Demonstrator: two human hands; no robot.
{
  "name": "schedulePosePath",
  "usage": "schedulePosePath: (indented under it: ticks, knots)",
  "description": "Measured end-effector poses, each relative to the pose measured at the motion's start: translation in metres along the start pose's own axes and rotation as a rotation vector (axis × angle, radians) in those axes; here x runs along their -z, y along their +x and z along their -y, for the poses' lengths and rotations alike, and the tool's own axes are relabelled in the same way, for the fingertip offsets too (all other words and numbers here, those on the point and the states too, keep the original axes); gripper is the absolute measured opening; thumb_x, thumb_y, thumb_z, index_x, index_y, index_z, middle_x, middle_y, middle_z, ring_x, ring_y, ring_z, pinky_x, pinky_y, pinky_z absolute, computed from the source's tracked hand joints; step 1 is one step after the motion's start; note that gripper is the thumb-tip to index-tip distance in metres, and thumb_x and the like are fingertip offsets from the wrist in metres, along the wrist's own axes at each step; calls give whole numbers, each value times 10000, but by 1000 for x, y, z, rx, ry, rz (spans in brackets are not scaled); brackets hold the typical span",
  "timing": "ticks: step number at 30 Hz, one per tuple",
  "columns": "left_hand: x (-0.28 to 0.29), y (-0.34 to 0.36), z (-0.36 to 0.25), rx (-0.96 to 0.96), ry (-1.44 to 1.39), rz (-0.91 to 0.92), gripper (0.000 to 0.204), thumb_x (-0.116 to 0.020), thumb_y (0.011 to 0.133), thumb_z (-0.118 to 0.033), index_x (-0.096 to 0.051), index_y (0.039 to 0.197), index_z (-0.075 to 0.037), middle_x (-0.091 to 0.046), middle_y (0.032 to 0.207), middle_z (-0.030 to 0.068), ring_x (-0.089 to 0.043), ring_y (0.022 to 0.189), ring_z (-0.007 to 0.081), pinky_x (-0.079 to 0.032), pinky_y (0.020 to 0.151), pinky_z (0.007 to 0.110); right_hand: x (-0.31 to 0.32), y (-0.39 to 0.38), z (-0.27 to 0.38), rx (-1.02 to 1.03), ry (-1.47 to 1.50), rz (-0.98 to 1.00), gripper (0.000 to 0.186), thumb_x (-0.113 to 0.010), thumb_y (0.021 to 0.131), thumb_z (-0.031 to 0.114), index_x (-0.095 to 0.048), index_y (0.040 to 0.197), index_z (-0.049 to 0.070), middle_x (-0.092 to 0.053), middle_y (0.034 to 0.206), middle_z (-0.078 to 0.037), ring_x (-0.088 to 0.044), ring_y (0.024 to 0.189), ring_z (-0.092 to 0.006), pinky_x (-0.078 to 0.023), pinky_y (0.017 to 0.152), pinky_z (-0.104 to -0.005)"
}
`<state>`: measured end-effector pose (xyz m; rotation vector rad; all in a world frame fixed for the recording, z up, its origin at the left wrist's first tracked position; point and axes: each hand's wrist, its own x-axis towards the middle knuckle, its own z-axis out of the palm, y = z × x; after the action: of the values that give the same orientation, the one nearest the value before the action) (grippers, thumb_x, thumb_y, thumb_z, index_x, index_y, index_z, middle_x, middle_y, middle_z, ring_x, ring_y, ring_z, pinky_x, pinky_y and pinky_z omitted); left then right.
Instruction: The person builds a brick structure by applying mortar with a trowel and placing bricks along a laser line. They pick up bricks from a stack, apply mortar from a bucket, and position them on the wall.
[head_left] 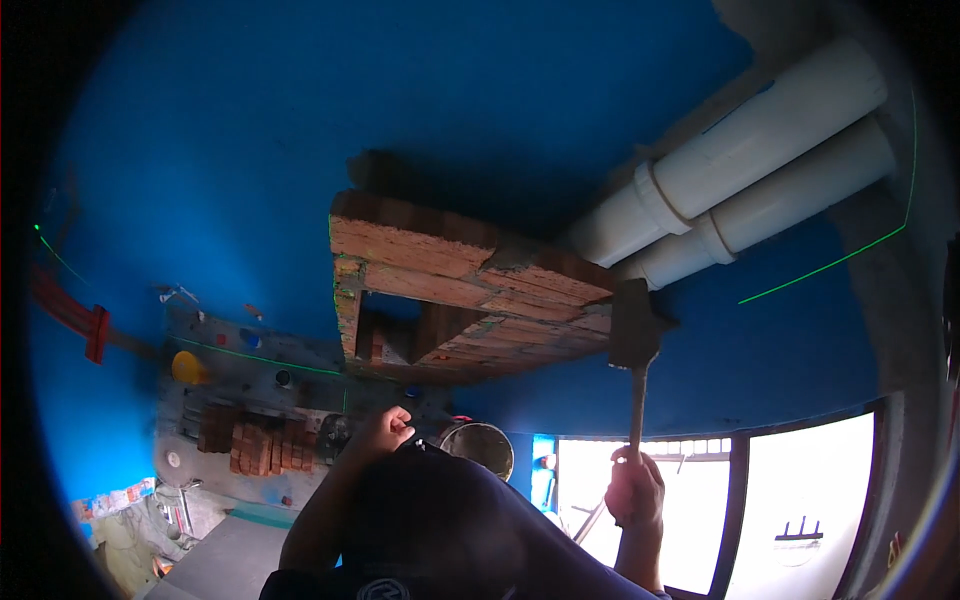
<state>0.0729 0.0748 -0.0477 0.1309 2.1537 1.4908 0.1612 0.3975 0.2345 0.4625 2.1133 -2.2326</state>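
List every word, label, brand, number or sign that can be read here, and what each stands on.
No text can be read clearly.
Dark shirt: a round pale emblem by the lower edge, too small and dim to read.
Patterned sheet, lower left: coloured marks, too blurred to read.
Flat-bladed tool, brickwork, white pipes: no readable lettering.

Lit by white light (815, 470) through the dark-framed window (738, 510), painted deep blue on the wall (240, 150) above it, paved with grey floor (235, 385) to its left.

Location: indoor building site. Around me I note bare brickwork (410, 248), stacked bricks (268, 448), white pipes (765, 125), green laser lines (820, 267).
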Motion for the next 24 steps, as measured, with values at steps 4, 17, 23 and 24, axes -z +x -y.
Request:
schedulePosePath:
  ticks: [4,17,23,24]
  knots:
    - [-8,-8,27,-37,-58,-38,333,-686,833,-212,-585,1060,9,-682,890,121,-660,827,202,-513,746,324,1,27,-2,-150,-15,-78,308,-359,1018,211,-556,1049,-24,-436,521,26,-443,388,-65,-380,377,-228]
    - [39,-16,-1,-168,-49,-398,215,-639,880,-218,-625,975,-26,-688,880,123,-678,807,214,-523,692,334,27,57,-46,318,-1203,68,295,-508,965,269,-609,1007,-5,-499,656,-4,-386,482,-64,-268,417,-208]
    - [187,-8,-126,-412,273,-885,90,-628,875,-137,-655,935,-76,-678,884,88,-662,793,231,-519,668,358,26,61,-59,235,-663,90,300,-537,961,270,-586,1020,-20,-479,585,-5,-356,407,-66,-248,354,-213]
    - [211,-3,-142,-541,318,-947,58,-622,853,-96,-654,900,-84,-677,896,88,-657,821,260,-518,690,386,13,61,-51,394,-955,197,296,-531,964,257,-579,1019,-30,-496,595,-14,-368,404,-68,-252,343,-217]
